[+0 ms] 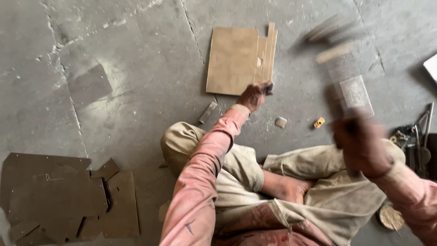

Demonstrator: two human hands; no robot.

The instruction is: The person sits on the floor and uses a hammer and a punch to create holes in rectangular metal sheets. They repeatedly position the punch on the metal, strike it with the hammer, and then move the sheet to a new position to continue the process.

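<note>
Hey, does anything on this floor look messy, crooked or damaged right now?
The brown sheet offcuts at lower left lie in a jumbled, overlapping heap with notched, irregular edges. By the left hand, the tan sheet has uneven stepped cuts along its right edge. The concrete floor is cracked.

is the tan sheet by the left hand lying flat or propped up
Flat. The tan sheet lies flush on the concrete floor, narrow strips beside it; the left hand presses at its lower right corner.

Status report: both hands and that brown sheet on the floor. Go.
Left hand shut on a small dark tool at the brown sheet edge. Right hand raised, blurred, grip shut on a hammer. Small scraps lie nearby.
</note>
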